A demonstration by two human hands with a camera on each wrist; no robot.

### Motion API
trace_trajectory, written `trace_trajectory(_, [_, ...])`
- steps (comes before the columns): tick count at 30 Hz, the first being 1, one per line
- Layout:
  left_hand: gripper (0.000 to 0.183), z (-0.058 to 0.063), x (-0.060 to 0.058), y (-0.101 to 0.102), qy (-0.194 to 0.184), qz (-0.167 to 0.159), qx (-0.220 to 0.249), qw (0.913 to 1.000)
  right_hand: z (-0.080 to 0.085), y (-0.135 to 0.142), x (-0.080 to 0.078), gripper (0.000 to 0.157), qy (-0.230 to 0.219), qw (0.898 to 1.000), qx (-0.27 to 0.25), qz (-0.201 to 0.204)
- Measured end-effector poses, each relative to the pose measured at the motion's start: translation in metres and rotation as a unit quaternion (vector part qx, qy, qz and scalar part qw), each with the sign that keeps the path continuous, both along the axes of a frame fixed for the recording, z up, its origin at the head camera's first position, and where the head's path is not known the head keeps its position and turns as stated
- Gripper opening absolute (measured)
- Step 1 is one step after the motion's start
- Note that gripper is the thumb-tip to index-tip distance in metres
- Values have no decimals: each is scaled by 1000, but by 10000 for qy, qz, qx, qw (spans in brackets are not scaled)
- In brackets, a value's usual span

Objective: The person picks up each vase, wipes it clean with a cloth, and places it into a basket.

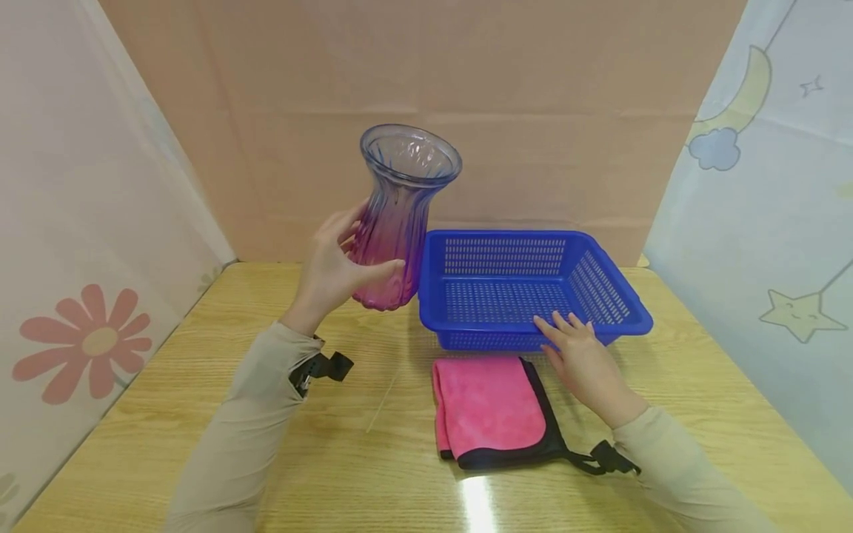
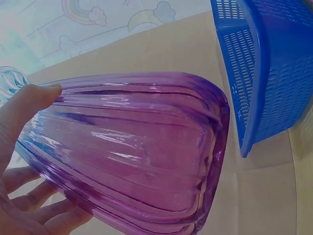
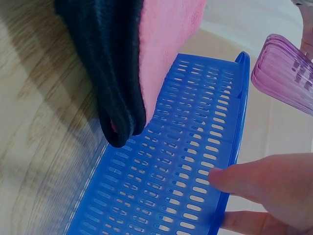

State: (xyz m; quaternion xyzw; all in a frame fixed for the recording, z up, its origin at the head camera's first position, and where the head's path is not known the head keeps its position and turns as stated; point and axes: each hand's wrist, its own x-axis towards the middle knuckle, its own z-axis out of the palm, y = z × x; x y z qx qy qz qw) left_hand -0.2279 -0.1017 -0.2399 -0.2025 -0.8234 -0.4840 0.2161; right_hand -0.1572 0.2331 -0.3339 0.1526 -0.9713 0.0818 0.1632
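Observation:
A glass vase (image 1: 398, 222), bluish at its flared rim and pink-purple below, is held up by my left hand (image 1: 333, 259). The thumb lies across one side and the fingers wrap the other; in the left wrist view the vase (image 2: 132, 147) leans with its base toward the basket. My right hand (image 1: 586, 363) holds the front rim of a blue plastic basket (image 1: 466, 327). The right wrist view has its thumb (image 3: 234, 182) against the basket's outer wall, with the fingers over the rim and partly hidden.
A folded pink cloth (image 1: 493, 414) with black edging lies on the wooden table (image 1: 333, 459) in front of the basket. Brown paper (image 1: 533, 111) stands behind, and patterned sheets (image 1: 67, 185) flank the table on both sides.

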Motion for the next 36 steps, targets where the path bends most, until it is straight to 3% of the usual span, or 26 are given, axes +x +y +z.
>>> trace_trajectory(14, [86, 16, -7, 17, 232, -258, -283, 9990, 1, 0, 0, 43, -40, 10000, 27, -22])
trace_trajectory(28, [89, 32, -15, 39, 123, -449, -1082, 9930, 2, -3, 3, 43, -61, 9999, 41, -69])
trace_trajectory(36, [91, 38, -21, 48, 108, -346, -1672, 9852, 2, -3, 3, 43, -2, 10000, 58, -72])
